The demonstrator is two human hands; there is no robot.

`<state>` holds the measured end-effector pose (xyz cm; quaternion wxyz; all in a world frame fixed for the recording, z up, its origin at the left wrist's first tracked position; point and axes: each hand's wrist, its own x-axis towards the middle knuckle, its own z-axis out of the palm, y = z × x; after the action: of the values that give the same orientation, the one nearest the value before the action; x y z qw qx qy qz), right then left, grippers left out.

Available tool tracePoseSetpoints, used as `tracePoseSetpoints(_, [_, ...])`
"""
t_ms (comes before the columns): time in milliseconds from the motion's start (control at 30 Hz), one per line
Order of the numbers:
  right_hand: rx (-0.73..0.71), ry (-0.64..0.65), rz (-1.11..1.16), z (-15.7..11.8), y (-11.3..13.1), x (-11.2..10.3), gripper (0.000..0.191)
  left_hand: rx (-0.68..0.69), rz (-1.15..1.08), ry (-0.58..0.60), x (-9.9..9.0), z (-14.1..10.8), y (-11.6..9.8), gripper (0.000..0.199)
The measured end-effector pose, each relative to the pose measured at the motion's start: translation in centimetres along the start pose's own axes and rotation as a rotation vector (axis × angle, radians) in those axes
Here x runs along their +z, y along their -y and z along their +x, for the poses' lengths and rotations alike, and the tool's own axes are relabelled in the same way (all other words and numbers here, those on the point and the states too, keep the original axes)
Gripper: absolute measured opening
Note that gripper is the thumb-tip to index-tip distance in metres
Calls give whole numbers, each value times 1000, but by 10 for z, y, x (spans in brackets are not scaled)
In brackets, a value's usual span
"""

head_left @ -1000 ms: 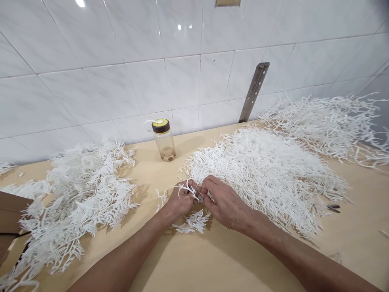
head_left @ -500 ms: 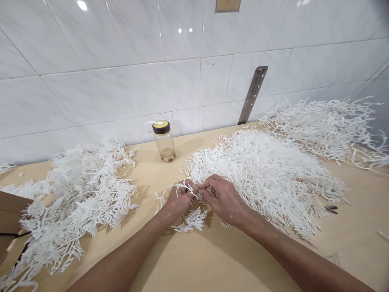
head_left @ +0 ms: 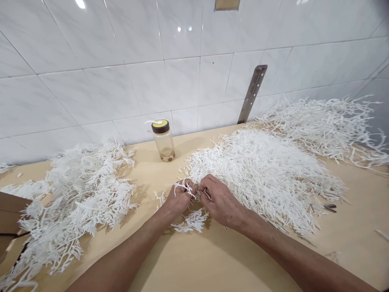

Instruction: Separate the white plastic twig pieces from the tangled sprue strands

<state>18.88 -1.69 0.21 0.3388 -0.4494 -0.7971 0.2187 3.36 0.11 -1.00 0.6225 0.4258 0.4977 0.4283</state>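
Note:
My left hand (head_left: 177,202) is closed on a white branched piece (head_left: 182,186) that looks like plastic, its thin prongs sticking up over the fingers. Close beside it, my right hand (head_left: 221,202) is pinched, thumb against forefinger, at the piece's right end. What lies between those right fingertips is too small to make out. Below the hands a small clump of white branched pieces (head_left: 194,220) rests on the table. Just left of my left hand is another small branched piece (head_left: 159,198). A wide heap of short white sticks (head_left: 261,174) begins right behind my right hand.
A large pile of branched white pieces (head_left: 88,190) covers the left side, beside a cardboard box (head_left: 13,213). Longer white strands (head_left: 325,125) lie at the back right. A clear bottle (head_left: 164,142) stands near the tiled wall. Small snips (head_left: 330,208) lie at right.
My right hand has shifted slightly, its fingers curled a little more beside the left. My left hand still grips the branched piece, which has tilted slightly.

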Motion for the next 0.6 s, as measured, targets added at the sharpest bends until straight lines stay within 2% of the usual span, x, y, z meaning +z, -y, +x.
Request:
tracePoseSetpoints(100, [-76, 40, 31, -2, 11, 1, 12, 21, 12, 24, -2, 1, -4, 19])
tracePoseSetpoints(167, [-112, 18, 66, -3, 15, -1, 11, 32, -1, 49, -3, 0, -8, 20])
tracePoseSetpoints(233, [-48, -46, 110, -1, 13, -4, 8, 36, -17, 68, -3, 0, -12, 26])
tracePoseSetpoints(300, [95, -122, 125, 1, 7, -11, 7, 37, -18, 74, -3, -1, -15, 35])
tracePoseSetpoints(400, [241, -235, 60, 4, -5, -23, 11, 40, 20, 83, -4, 0, -17, 46])
tracePoseSetpoints(500, [259, -278, -5, 7, -12, -31, 15, 25, 40, 100, -5, 1, -17, 49])
tracePoseSetpoints(600, [244, -246, -30, 9, -14, -35, 17, 13, 35, 113, -6, 0, -18, 50])
